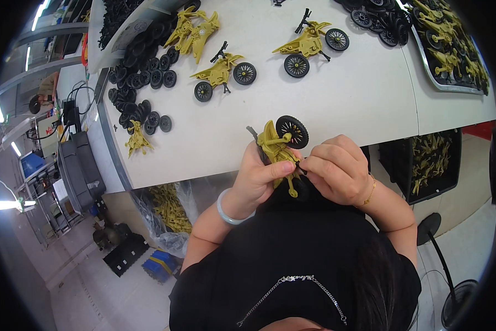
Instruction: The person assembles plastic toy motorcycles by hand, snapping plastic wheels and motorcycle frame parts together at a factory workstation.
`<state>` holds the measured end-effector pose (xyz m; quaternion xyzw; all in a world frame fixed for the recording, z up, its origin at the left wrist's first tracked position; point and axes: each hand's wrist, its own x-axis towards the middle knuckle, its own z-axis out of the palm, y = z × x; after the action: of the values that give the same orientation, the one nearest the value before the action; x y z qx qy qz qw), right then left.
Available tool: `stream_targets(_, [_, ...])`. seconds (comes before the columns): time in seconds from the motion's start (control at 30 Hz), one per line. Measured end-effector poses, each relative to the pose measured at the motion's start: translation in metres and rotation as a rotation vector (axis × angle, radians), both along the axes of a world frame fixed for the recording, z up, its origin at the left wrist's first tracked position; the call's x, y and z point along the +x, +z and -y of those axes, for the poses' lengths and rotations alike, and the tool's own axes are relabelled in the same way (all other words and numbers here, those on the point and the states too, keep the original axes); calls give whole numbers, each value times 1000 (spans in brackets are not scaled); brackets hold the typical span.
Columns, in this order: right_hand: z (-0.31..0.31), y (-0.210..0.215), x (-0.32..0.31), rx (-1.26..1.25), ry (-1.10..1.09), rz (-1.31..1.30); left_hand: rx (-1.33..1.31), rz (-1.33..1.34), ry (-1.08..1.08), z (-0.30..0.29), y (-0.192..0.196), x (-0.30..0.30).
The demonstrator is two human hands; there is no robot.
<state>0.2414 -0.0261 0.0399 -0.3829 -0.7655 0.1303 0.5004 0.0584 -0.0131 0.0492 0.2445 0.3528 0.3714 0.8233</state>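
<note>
My left hand is closed around a yellow toy motorcycle, thumb pressed on its body, over the table's near edge. A black spoked wheel sits on the upper end of the toy, and black handlebars stick out on its left. At the toy's right side, the fingertips of my right hand pinch a small black part against the body. Whether that part is fixed in the toy I cannot tell. The toy's lower end is dark against my black shirt.
Two toy motorcycles with wheels stand on the white table. Loose black wheels and yellow bodies lie left. A full tray is at far right. Below the edge are a black bin and a plastic bag.
</note>
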Motion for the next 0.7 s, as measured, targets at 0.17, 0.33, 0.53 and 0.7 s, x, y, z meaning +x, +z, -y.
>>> stream_targets(0.17, [3, 4, 0, 27, -20, 33, -28, 68, -32, -3, 2, 0])
stream_targets(0.33, [1, 2, 10, -26, 46, -24, -65, 33, -49, -7, 10, 1])
stream_targets(0.53, [-14, 23, 21, -803, 149, -266, 479, -739, -481, -11, 17, 1])
stream_targets(0.7, [-15, 5, 19, -828, 206, -369, 567, -961, -450, -14, 28, 5])
